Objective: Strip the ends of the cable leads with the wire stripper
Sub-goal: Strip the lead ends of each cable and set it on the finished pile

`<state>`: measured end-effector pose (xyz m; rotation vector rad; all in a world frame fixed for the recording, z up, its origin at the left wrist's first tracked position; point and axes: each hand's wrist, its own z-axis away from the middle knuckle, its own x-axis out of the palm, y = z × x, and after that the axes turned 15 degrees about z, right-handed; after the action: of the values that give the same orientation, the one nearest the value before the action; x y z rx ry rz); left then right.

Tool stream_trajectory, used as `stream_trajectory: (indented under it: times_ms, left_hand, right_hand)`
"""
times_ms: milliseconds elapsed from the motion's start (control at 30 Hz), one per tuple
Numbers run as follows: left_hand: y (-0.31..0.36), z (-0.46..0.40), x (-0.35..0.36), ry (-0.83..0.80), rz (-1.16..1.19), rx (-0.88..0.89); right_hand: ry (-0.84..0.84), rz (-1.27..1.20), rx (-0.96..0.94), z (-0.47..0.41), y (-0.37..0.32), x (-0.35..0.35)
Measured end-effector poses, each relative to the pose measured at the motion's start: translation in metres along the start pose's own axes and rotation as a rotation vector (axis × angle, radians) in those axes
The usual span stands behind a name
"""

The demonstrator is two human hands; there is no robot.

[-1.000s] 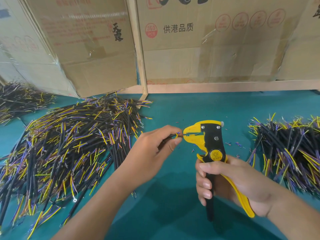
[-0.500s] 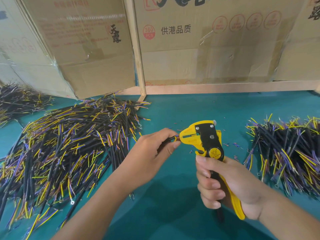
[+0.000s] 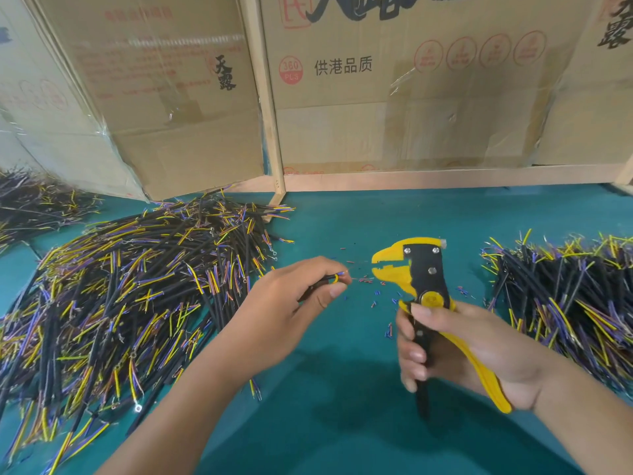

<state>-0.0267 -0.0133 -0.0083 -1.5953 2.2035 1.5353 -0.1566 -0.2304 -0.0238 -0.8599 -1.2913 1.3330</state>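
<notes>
A small heap of cables lies at the far left edge of the bench. Just beside it, a large pile of black cables with yellow, purple and blue leads covers the left half of the green surface.

The left hand is positioned near the bench centre. Its thumb and fingers pinch 1 black cable, with the lead ends projecting past the fingertips toward the right.

Short insulation offcuts lie scattered on the bench between the 2 hands.

The right hand grips the yellow-and-black wire stripper around both handles, head upright and tilted slightly left. The stripper jaws face the lead ends and stand apart from them, not touching.

A second pile of cables lies along the right edge of the bench. Taped cardboard boxes stand along the far edge.
</notes>
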Motion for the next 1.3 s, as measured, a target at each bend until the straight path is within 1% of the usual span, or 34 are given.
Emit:
stream_trajectory:
  times_ms: [133, 533, 967, 1300]
  left_hand:
    - [0.0008, 0.0001, 0.0024, -0.05, -0.014, 0.038]
    - [0.0022, 0.0001, 0.0014, -0.106, -0.059, 0.033]
    - [0.0025, 0.0002, 0.0016, -0.122, -0.066, 0.024]
    - [0.005, 0.0004, 0.002, -0.155, -0.002, 0.049]
  right_hand:
    - [-0.083, 0.079, -0.005, -0.002, 0.0052, -0.0011]
    - [-0.169, 0.051, -0.067, 0.0, 0.0049, -0.003]
    - [-0.191, 0.058, -0.076, -0.0005, 0.0065, -0.0041]
    - [-0.162, 0.035, -0.064, -0.0006, 0.005, -0.0017]
